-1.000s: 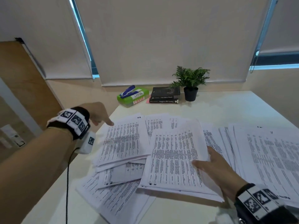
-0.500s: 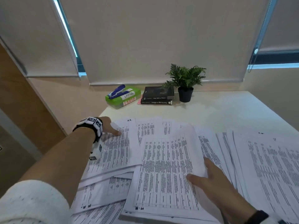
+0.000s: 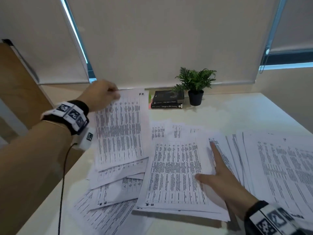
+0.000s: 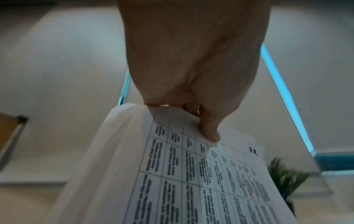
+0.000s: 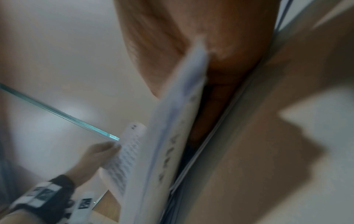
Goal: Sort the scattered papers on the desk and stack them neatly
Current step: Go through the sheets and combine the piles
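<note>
Printed table sheets lie scattered over the white desk (image 3: 228, 112). My left hand (image 3: 116, 94) pinches the top left corner of one sheet (image 3: 120, 129) marked "H.R." and holds it raised over the left pile (image 3: 115, 192). In the left wrist view, the left hand (image 4: 191, 118) has its thumb on the printed face of the sheet (image 4: 191, 174). My right hand (image 3: 205, 161) grips the right edge of the middle stack (image 3: 174, 172), thumb on top and index finger stretched along the edge. In the right wrist view, this stack (image 5: 172, 136) runs between thumb and fingers.
More sheets fan out at the right (image 3: 279, 167). Two dark books (image 3: 167, 100) and a small potted plant (image 3: 195, 85) stand at the back by the blind. A green box (image 3: 149, 99) peeks out behind the raised sheet. The desk's left edge lies under my left forearm.
My left hand went from resting on the left pile's far corner to pinching the top sheet and lifting it up and back. My right hand stayed on the middle stack.
</note>
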`<state>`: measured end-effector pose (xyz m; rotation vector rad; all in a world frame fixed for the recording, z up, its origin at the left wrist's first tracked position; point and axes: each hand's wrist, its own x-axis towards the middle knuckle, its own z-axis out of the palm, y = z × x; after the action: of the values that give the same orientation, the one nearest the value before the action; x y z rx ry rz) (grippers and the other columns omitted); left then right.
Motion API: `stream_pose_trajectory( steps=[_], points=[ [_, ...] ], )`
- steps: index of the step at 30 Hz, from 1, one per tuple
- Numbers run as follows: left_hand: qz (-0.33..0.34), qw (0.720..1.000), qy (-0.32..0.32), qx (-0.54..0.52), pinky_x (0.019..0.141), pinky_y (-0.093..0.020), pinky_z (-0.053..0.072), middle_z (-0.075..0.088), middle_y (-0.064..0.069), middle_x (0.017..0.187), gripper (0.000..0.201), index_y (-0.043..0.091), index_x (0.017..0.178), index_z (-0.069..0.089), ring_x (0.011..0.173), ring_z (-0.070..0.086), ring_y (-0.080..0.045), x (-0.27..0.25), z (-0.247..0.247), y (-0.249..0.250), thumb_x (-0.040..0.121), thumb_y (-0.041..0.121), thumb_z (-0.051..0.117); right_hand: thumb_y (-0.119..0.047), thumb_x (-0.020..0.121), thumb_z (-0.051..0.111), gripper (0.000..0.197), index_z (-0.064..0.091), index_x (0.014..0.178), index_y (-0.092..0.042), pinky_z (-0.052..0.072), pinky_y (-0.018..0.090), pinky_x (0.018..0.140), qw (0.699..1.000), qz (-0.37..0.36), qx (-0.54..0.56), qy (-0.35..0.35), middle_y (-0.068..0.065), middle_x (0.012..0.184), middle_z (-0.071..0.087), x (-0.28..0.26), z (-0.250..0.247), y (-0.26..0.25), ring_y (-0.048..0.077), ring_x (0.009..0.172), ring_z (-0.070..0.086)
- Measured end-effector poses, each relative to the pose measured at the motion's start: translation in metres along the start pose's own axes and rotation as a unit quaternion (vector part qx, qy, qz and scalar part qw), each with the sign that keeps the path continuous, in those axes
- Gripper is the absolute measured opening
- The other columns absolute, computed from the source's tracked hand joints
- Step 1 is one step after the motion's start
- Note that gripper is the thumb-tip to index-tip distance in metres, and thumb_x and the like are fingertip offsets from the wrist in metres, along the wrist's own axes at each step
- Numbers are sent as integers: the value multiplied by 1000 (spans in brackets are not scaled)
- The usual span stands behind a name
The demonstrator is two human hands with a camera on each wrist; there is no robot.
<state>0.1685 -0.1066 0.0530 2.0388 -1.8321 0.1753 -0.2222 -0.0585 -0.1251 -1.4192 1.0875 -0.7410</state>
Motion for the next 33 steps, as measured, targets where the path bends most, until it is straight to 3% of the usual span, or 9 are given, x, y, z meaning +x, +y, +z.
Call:
stream_pose_trajectory(
  steps=[5, 10, 13, 17, 20, 24, 26, 29, 33],
  points=[
    [109, 992, 66, 7, 65, -19, 39, 67, 4, 82, 12, 18, 99, 72, 72, 59, -4, -25, -99, 73, 103, 27, 66, -5, 94, 69, 49, 67, 130, -38, 36, 31, 107, 998, 5, -50, -31, -25, 134, 61, -3, -1, 2, 7, 137, 50],
    [113, 993, 26, -17, 66, -23, 43, 65, 8, 83, 14, 20, 97, 68, 74, 59, -5, -35, -118, 116, 106, 30, 62, -26, 99, 67, 18, 76, 114, -32, 47, 20, 89, 998, 44, 33, -1, -12, 127, 70, -13, 2, -12, 8, 111, 65],
    [89, 994, -42, -47, 72, -32, 49, 66, 4, 83, 18, 22, 95, 68, 78, 64, -17, -35, -75, 127, 106, 34, 61, -69, 96, 49, 54, 77, 109, -25, 48, 42, 102, 979, 101, 173, -35, 2, 115, 78, -22, -2, -26, 26, 105, 74],
    [59, 983, -124, -125, 70, -31, 49, 64, 5, 80, 19, 26, 91, 65, 71, 60, -11, -48, 10, 132, 107, 33, 58, -89, 82, 45, 83, 66, 137, -31, 40, 58, 114, 953, 78, 277, -92, 4, 136, 69, -31, -13, -30, 31, 126, 65],
    [54, 973, -149, -165, 76, -36, 52, 66, 1, 88, 20, 14, 101, 69, 76, 60, -14, -59, 62, 135, 107, 29, 58, -66, 87, 67, 64, 60, 143, -34, 29, 58, 121, 990, 37, 135, -33, -16, 145, 55, -43, -15, -30, 13, 136, 49],
    [-9, 971, -101, -218, 95, -45, 57, 75, -1, 108, 28, 18, 109, 71, 97, 69, -19, -66, 98, 114, 100, 44, 66, -11, 94, 73, 23, 75, 117, -15, 59, 45, 97, 999, -8, 43, 8, 0, 109, 80, -51, -25, -24, 22, 100, 77],
    [-84, 976, -83, -182, 105, -49, 51, 69, -2, 128, 42, 25, 118, 68, 117, 64, -24, -74, 105, 89, 93, 59, 68, -10, 94, 72, 24, 73, 116, -18, 62, 40, 82, 998, -15, 32, 47, -2, 101, 81, -58, -40, -27, 25, 94, 77],
    [-235, 960, -146, -32, 117, -50, 40, 55, -15, 152, 73, 13, 142, 58, 139, 51, -36, -95, 110, 39, 94, 67, 62, -10, 92, 73, 31, 71, 120, -22, 61, 47, 87, 995, -20, 30, 92, -1, 108, 80, -65, -69, -32, 29, 97, 76],
    [-353, 903, -245, 18, 108, -41, 48, 63, -20, 141, 81, 0, 133, 63, 127, 61, -35, -133, 107, 6, 95, 70, 58, -7, 93, 72, 32, 69, 122, -19, 57, 38, 80, 991, -15, 22, 132, 0, 113, 78, -70, -118, -30, 25, 101, 73]
  ],
)
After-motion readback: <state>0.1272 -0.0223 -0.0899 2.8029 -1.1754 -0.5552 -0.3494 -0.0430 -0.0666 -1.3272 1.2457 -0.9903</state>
